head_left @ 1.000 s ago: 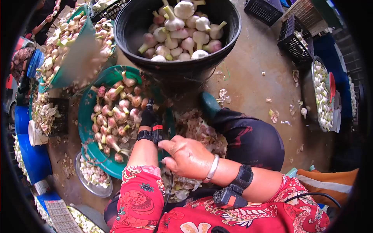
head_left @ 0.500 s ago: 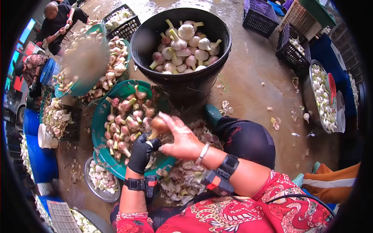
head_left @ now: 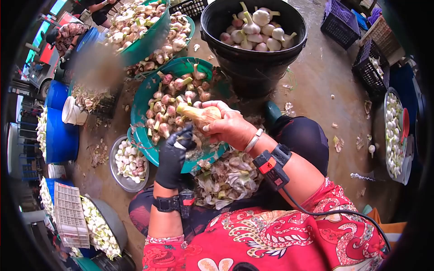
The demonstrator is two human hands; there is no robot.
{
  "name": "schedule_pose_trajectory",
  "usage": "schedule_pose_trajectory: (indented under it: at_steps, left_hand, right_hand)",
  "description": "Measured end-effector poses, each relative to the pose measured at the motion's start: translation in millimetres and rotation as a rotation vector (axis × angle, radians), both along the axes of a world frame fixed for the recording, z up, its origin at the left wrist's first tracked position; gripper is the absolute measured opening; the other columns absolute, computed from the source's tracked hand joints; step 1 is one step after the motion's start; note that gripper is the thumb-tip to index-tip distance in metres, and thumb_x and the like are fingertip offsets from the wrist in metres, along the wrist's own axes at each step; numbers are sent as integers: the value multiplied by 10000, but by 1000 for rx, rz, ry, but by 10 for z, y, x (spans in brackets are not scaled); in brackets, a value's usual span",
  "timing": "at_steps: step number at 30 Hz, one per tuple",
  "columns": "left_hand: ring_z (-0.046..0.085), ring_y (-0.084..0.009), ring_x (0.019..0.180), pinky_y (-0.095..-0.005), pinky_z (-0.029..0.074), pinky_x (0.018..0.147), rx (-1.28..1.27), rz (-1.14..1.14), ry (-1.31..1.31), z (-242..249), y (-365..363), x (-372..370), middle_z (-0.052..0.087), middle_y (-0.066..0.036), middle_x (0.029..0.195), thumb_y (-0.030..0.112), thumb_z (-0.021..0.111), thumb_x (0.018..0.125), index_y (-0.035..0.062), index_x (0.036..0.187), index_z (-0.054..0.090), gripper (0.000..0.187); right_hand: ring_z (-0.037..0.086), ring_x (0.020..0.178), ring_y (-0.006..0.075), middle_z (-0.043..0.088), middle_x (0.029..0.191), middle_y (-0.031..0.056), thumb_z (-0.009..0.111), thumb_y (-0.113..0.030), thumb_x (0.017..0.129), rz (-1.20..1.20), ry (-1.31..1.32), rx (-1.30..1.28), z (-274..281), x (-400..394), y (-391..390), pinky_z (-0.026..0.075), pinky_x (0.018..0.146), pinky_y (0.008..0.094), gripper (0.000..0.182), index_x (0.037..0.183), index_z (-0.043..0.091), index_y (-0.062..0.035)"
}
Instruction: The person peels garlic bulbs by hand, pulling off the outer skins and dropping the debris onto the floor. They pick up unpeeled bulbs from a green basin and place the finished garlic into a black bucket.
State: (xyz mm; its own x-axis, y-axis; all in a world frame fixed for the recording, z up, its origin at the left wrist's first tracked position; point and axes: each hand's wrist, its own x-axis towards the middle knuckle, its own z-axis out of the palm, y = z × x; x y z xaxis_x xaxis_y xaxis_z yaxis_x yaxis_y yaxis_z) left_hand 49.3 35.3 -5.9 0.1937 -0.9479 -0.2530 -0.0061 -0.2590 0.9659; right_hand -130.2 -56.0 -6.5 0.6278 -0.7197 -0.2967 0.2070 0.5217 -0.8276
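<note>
My right hand (head_left: 231,128) is closed around a garlic bulb (head_left: 205,117) in brownish papery skin, its cut yellow-green stem pointing left. Just below and left of it, my left hand (head_left: 172,158), in a black glove, has its fingers curled in. A small white piece shows at its thumb; what the fingers hold, if anything, I cannot make out. Both hands are over the near side of a green basin (head_left: 137,101) of unpeeled, pinkish garlic bulbs (head_left: 168,109). Loose garlic skins (head_left: 228,178) lie heaped beneath my wrists.
Beyond the basin stands a black bucket (head_left: 253,63) of cleaned garlic. A clear bowl (head_left: 118,179) of white garlic sits at left. Blue tubs (head_left: 62,140) and a grey tub (head_left: 118,221) line the left side. Black crates (head_left: 340,29) and a metal tub (head_left: 389,167) stand at right.
My view has shifted, so the surroundings appear lower and farther right. My left hand has come away from the bulb's stem. My right hand has turned the bulb so its stem points left.
</note>
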Motion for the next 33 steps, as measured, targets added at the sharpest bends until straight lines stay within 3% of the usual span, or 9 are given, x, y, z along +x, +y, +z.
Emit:
schedule_pose_trajectory:
  at_steps: [3,9,11,12,16,19,21,26,33]
  left_hand:
    - [625,-136,845,-297,521,755,-504,-153,-544,100,-136,97,638,-72,976,111,534,940,-1,1109,607,216]
    - [643,-159,801,-279,543,664,-141,58,160,60,-172,77,632,-104,941,110,539,926,-38,1022,594,185]
    - [637,-137,812,-292,540,716,-391,-181,-550,15,-150,140,643,-73,924,111,521,933,-21,1033,594,181]
    - [643,-144,788,-290,546,707,-236,-42,-65,2,-147,120,646,-89,923,54,515,914,-38,1015,600,161]
    - [651,-167,791,-294,545,724,-167,18,14,20,-153,127,653,-95,942,63,509,918,-38,1036,601,180]
    - [637,-145,827,-274,519,704,-681,-147,-1004,-136,-150,202,645,-86,929,36,490,923,-42,1031,592,168]
    - [638,-155,830,-286,519,734,-147,171,430,11,-180,-3,643,-87,932,40,493,934,-43,1040,590,166]
    - [635,-157,872,-279,516,743,-339,-173,-421,58,-134,84,653,-82,987,88,549,907,-21,1070,603,204]
    - [628,-122,817,-269,522,712,-153,72,-8,-28,-52,43,664,-54,918,5,602,837,-24,1040,634,208]
  right_hand:
    - [577,894,108,587,1073,57,726,-87,751,131,75,-162,92,7,21,513,700,256,585,1269,452,-81]
    - [590,917,120,593,1077,69,731,-126,781,29,-68,-194,-84,107,96,515,741,275,576,1281,454,-57]
    - [595,917,131,590,1079,70,723,-171,804,43,-77,-122,-107,113,113,515,738,280,561,1285,455,-59]
    - [599,910,140,585,1080,71,702,-227,827,6,-177,-2,-131,122,125,514,735,283,541,1282,459,-62]
    - [595,900,149,572,1074,65,623,-383,879,-57,-235,63,-134,174,112,506,726,288,526,1279,464,-80]
    - [584,915,146,569,1070,61,605,-403,885,-56,-213,49,-141,199,93,502,734,292,524,1279,465,-87]
    - [577,931,144,565,1075,61,592,-410,890,-41,-188,26,-126,216,102,500,739,293,520,1279,466,-88]
    - [577,825,120,568,992,45,522,-379,896,-116,-31,-13,-41,251,158,492,556,272,360,1127,545,-105]
    - [605,560,267,632,752,134,435,-404,882,27,-114,478,-86,234,76,423,398,288,415,962,566,-19]
